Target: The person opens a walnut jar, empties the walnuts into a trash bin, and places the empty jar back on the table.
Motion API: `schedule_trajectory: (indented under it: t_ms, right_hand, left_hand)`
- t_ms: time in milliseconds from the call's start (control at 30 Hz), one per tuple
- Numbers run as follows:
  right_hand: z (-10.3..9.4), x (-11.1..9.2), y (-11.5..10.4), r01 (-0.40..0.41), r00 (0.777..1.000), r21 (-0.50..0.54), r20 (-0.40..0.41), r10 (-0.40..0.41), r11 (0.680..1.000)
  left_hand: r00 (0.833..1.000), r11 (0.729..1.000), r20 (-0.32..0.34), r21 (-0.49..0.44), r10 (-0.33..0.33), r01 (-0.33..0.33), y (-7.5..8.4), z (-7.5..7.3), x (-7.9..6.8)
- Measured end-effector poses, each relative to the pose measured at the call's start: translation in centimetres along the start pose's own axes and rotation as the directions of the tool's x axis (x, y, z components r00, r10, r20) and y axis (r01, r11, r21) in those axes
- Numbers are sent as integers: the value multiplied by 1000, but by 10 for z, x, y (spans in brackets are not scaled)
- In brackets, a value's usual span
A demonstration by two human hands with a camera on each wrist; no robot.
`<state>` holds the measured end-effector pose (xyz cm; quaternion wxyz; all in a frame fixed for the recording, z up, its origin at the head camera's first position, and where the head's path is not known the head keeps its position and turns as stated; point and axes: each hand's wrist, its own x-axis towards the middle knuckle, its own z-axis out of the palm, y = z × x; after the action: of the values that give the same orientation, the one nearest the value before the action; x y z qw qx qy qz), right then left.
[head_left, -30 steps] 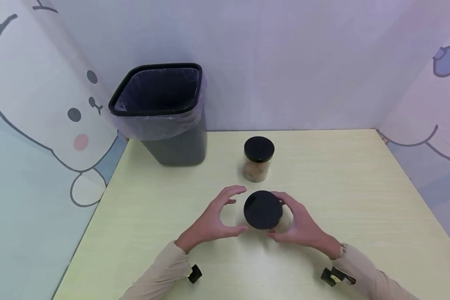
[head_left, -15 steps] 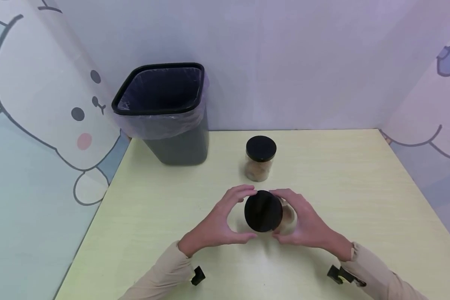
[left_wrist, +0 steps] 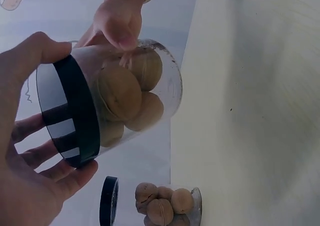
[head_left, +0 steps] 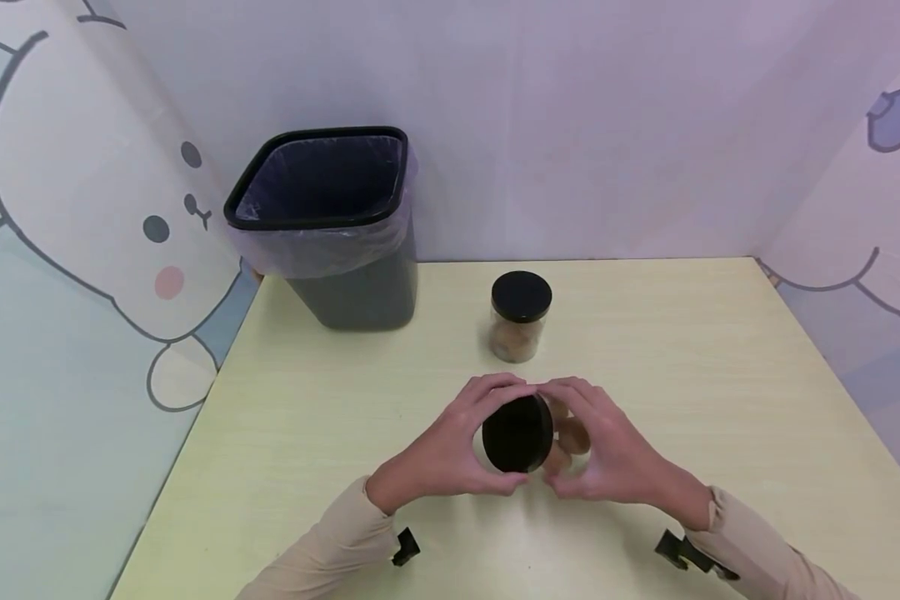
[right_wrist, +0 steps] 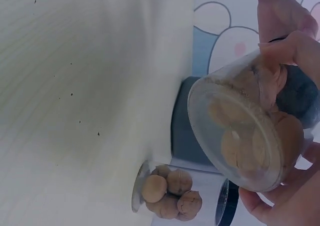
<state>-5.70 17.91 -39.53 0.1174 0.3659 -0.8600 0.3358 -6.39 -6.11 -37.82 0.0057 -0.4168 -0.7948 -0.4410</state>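
Note:
A clear jar (right_wrist: 210,126) of walnuts (left_wrist: 120,94) is held tilted above the table, its black lid (head_left: 516,433) facing left and up. My left hand (head_left: 457,446) grips the lid, thumb at the near side and fingers at the far side. Curled round the clear body, my right hand (head_left: 615,454) holds the jar from the right. In the left wrist view the lid sits on the jar's mouth. Behind the hands, a second jar (head_left: 516,333) with a black lid stands upright on the table, also with walnuts inside.
A grey bin (head_left: 360,287) with a black rim and a plastic liner stands at the table's back left. White walls with cartoon figures surround the pale wooden table (head_left: 690,350) at the back and sides.
My left hand has moved right and closed onto the lid. The jar, held in my right hand, has tipped further to the left, so more of its walnuts show.

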Motion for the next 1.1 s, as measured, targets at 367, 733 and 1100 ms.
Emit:
schedule_trajectory:
  t_ms: [367,733,1100]
  right_hand:
    - [-4,0,-1,-53,993,251,118,24,967]
    - [-2,0,-4,18,999,293,35,-30,956]
    - [3,-1,-8,75,993,148,-103,-60,986]
  left_hand:
    - [996,994,-46,-74,80,-83,-3,-8,3]
    - [988,993,-127,-77,83,-93,-3,-5,-2]
    - [973,993,-210,-46,93,-105,2,-1,-1]
